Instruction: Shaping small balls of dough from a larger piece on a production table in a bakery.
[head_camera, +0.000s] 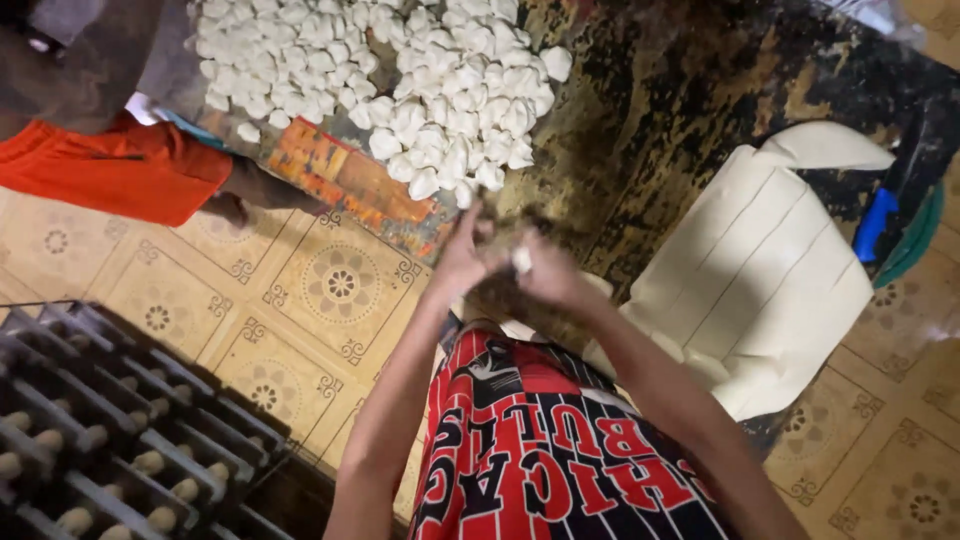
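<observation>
Both hands met at table edge, pinching one small white dough piece (521, 260) between them — left hand (462, 255) and right hand (550, 272) had fingers closed on it, held just above the dark worn table (660, 110). Just past the fingertips sat a big heap of shaped white dough pieces (400, 70), piled on a colourful printed sheet (350, 180). To the right lay a flat dough sheet (760, 270), scored into strips, one corner folded over. A blue-handled tool (877, 225) rested beyond it. Lower left — a dark metal rack (110, 420) holding small round dough balls. Another person in orange shorts (110, 170) stood at upper left on a patterned tile floor (300, 300).
</observation>
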